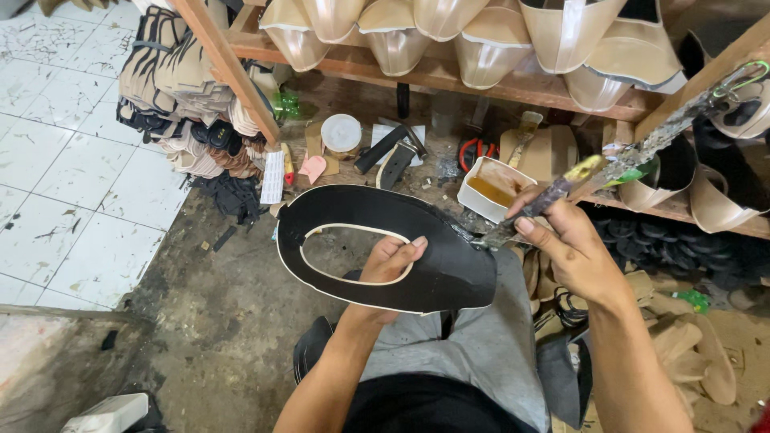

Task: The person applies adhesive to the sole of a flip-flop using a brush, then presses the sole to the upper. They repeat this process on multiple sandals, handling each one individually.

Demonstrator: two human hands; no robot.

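Observation:
My left hand (389, 261) holds a flat black shoe upper piece (449, 265) with a cream edge and an oval opening; the thumb lies on its top face, the fingers under it. My right hand (565, 240) grips a long glue-crusted brush (642, 152) by its handle. The brush tip touches the right end of the black piece. Both hands are over my lap in grey trousers.
A white tub of yellow glue (491, 188) sits just behind the brush tip. A wooden rack (417, 72) above holds several beige shoe uppers. Stacked sole pieces (180, 88) hang at the left. Tools and scraps litter the dirty floor; white tiles (64, 160) lie to the left.

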